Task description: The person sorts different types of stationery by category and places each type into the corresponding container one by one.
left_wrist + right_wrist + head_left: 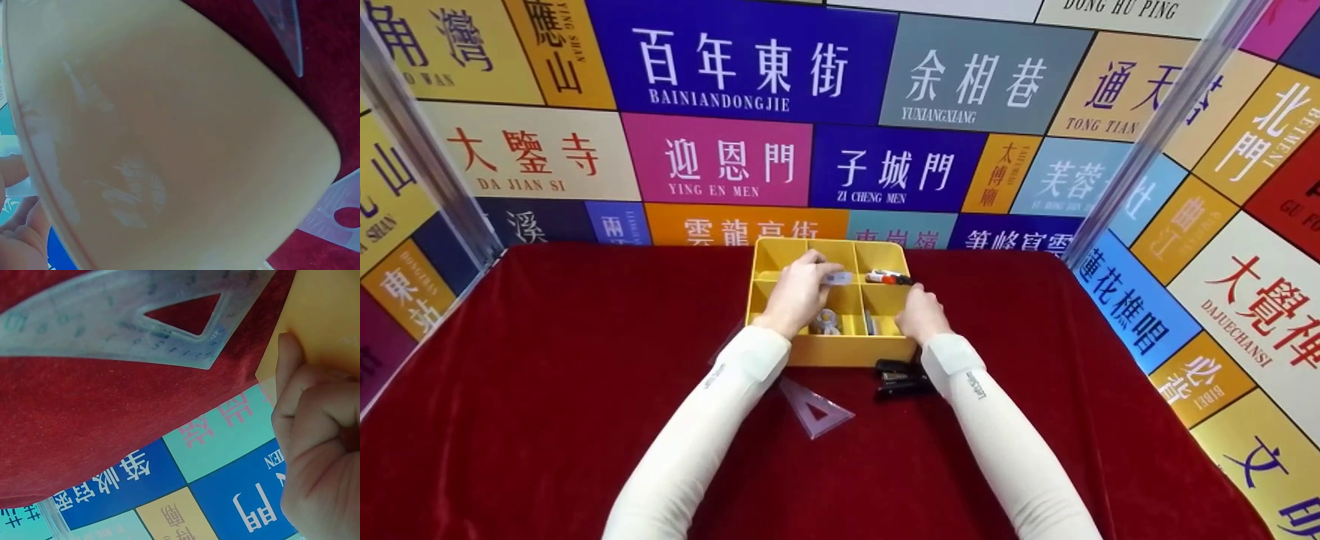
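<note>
A yellow divided box (840, 351) stands before me on the red cloth. My left hand (797, 294) is over its left compartments and pinches a small whitish translucent piece (838, 278), whose kind is unclear. In the left wrist view, the fingers (28, 242) show at the edge, beyond the box's wall. My right hand (924, 311) grips the box's right rim; seen from the right wrist, its fingers (315, 394) bend against the yellow side. Pens (889, 277) lie in a right compartment, and clear round items (826, 322) sit in a front one.
A clear set square (819, 411) lies in front of the box. Black staplers (901, 379) are by its front right corner, partly behind my right sleeve. Another clear ruler (129, 332) with a triangular cut-out shows in the right wrist view. Behind stands a panel of coloured signs (750, 67).
</note>
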`<state>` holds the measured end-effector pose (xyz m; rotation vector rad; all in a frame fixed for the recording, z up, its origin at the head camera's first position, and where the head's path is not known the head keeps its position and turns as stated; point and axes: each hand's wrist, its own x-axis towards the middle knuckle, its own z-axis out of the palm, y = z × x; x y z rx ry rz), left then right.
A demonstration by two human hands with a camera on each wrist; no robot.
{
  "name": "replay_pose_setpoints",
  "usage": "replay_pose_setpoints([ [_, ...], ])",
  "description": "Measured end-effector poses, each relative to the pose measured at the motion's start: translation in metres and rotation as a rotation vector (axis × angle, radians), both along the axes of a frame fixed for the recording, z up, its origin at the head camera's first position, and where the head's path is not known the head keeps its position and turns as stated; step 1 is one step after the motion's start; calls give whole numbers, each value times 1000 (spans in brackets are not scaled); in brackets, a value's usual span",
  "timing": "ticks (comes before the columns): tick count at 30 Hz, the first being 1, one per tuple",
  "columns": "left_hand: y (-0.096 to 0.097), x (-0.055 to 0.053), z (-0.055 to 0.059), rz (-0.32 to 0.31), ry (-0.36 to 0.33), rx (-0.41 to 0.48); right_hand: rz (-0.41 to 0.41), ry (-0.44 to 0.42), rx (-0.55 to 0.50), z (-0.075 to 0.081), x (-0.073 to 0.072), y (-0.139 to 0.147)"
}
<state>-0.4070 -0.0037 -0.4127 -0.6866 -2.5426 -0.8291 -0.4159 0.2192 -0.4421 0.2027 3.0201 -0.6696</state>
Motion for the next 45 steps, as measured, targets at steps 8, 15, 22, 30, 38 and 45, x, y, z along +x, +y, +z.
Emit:
replay_pose_setpoints([
  [8,-1,-1,-1,52,10,-78,0,-1,5,1,0,0],
  [15,-1,-2,-3,78,-29,-165,-2,-1,8,-2,2,0],
  [22,0,-4,-5,68,-90,-219,-8,1,4,-2,2,0],
  [30,1,-5,-9,53,-158,-230,-10,-10,-4,-4,-1,-1],
  [38,-1,-7,-9,52,-231,-222,-9,-18,-2,-1,-1,-1],
  [45,-4,-5,-9,82,-274,-237,-6,-15,-2,0,0,-1],
])
